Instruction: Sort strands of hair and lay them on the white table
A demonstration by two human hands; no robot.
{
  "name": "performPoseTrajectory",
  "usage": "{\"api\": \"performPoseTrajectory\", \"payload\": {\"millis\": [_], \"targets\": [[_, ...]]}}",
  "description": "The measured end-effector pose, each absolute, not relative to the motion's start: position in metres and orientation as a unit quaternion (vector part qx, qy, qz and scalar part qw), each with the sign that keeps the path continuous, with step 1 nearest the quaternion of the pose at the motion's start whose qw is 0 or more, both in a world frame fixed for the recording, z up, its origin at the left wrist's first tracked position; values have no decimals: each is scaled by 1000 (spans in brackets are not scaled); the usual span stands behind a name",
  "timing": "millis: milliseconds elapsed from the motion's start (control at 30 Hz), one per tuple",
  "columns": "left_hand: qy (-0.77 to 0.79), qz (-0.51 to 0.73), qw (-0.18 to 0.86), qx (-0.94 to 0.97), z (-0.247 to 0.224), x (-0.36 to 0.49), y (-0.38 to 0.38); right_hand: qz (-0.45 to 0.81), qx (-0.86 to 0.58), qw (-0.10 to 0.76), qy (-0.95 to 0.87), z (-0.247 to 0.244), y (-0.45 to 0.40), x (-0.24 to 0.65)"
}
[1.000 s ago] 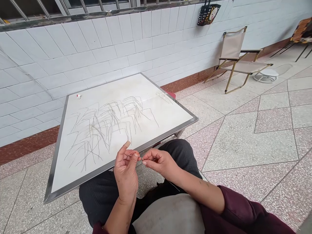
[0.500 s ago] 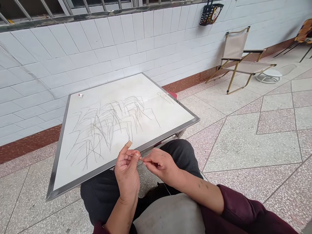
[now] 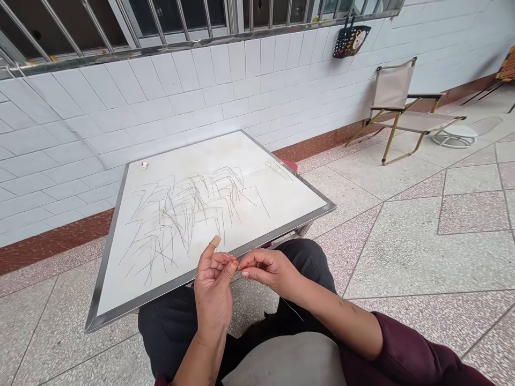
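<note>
My left hand (image 3: 214, 289) pinches a thin wire between thumb and fingers, above my lap at the table's near edge. One finger sticks up with a tan wrap round its tip. Touching it at the fingertips, my right hand (image 3: 269, 272) is closed on the wire too. A loose end of the wire (image 3: 295, 311) hangs below my right hand. Several thin, bent dark wires (image 3: 193, 198) lie spread over the white table (image 3: 273, 198). How the wire runs between my fingertips is too small to tell.
A small red and white object (image 3: 145, 165) lies at the table's far left corner. Behind stands a tiled wall (image 3: 169, 107) with a hanging black basket (image 3: 351, 42). A folding chair (image 3: 392, 91) is on the floor at the right, beside a round white wire-framed item (image 3: 454, 135).
The view has tilted up slightly, so the scene sits lower and further right. Both hands remain together, and the loose wire end below my right hand has swung to the right.
</note>
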State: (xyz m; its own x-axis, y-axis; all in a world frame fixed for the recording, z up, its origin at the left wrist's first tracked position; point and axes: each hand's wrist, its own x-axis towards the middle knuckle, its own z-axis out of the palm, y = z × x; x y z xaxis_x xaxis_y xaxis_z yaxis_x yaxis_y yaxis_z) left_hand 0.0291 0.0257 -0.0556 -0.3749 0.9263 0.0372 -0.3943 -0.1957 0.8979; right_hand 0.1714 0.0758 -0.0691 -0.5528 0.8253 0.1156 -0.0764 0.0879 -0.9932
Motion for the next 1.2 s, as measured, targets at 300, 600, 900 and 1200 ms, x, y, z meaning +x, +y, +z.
{"api": "performPoseTrajectory", "payload": {"millis": [300, 600, 900, 1200], "targets": [[444, 704, 445, 331, -56, 24, 21, 633, -282, 351, -630, -61, 78, 167], [467, 724, 414, 293, -59, 29, 21, 447, -341, 402, -723, -59, 65, 159], [461, 718, 444, 272, -55, 21, 21, 481, -347, 393, -703, -67, 63, 155], [467, 728, 422, 271, -54, 20, 20, 411, -328, 430, -734, -72, 60, 152]]}}
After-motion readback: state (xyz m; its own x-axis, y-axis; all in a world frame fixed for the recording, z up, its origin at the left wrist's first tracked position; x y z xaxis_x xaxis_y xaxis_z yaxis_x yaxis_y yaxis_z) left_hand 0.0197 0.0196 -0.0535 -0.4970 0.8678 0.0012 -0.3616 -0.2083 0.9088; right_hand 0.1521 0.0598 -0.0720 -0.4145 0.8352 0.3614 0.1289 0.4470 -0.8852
